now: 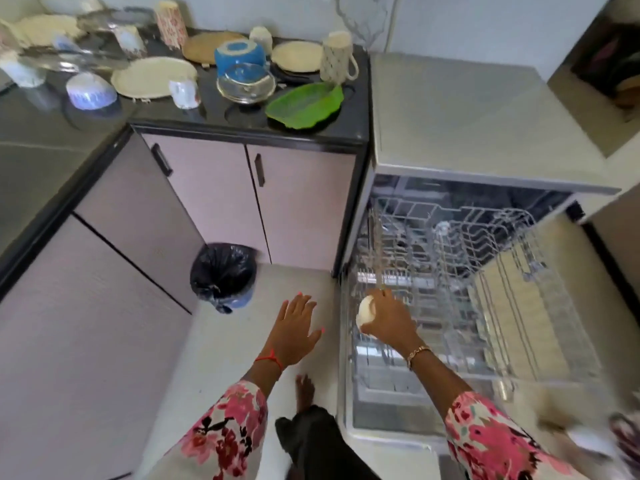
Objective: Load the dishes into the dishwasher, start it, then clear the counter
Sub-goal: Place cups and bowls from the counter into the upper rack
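A pale tiled floor (242, 341) fills the lower centre of the frame, the one open stretch, hemmed by matte pink cabinet doors (207, 188) on the left and the dishwasher (467, 126) on the right. The dishwasher's flat grey top occupies the upper right; below it the door is down and a white wire rack (467, 271) is pulled out over it, a grid of thin tines with open slots. A glossy black counter (214, 112) runs across the upper left, its square edge overhanging the cabinets, crowded with cream plates, a blue bowl on a glass lid, patterned cups and a green leaf-shaped tray (304, 103). A round bin with a crinkled black liner (223, 271) stands in the floor corner. The right hand (391, 320), at the rack's left edge, is closed around a small smooth white cup (366, 311). The left hand (296, 327) hangs over bare floor, fingers spread wide, holding nothing.
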